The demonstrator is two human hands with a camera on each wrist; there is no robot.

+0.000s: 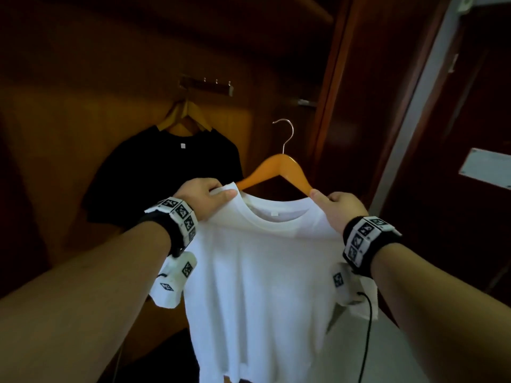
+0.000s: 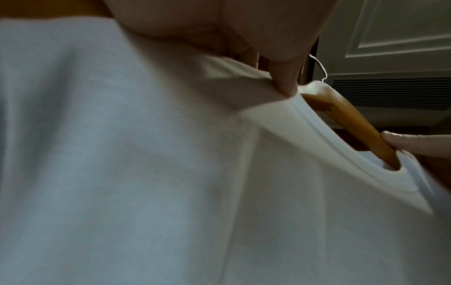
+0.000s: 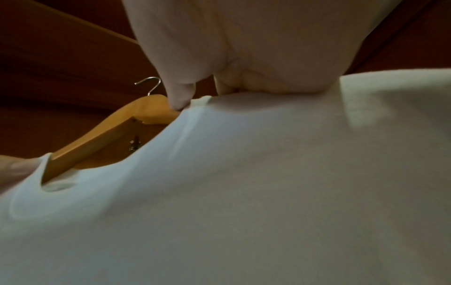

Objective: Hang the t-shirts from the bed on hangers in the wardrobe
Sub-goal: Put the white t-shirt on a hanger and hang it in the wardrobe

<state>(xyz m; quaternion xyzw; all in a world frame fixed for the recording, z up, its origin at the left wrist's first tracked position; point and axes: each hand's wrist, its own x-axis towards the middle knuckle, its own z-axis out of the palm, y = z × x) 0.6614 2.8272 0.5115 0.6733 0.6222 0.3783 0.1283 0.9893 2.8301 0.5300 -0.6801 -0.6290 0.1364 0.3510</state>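
Note:
A white t-shirt [image 1: 257,277] hangs in front of me on a wooden hanger [image 1: 276,168] with a metal hook [image 1: 287,134]. Both hanger arms run down into the neck opening. My left hand [image 1: 206,196] pinches the shirt's left shoulder over the hanger arm, thumb on top. My right hand [image 1: 334,205] pinches the right shoulder and the hanger arm [image 2: 351,123]. The left wrist view shows my thumb [image 2: 285,81] on the collar edge. In the right wrist view my thumb [image 3: 180,96] presses where the hanger [image 3: 102,133] meets the white t-shirt [image 3: 268,192].
A black t-shirt [image 1: 168,172] hangs on wooden hangers [image 1: 185,117] from a hook rail [image 1: 207,85] on the wardrobe's back wall. A dark wardrobe door [image 1: 431,120] stands open at the right. Pale floor [image 1: 409,352] shows below right.

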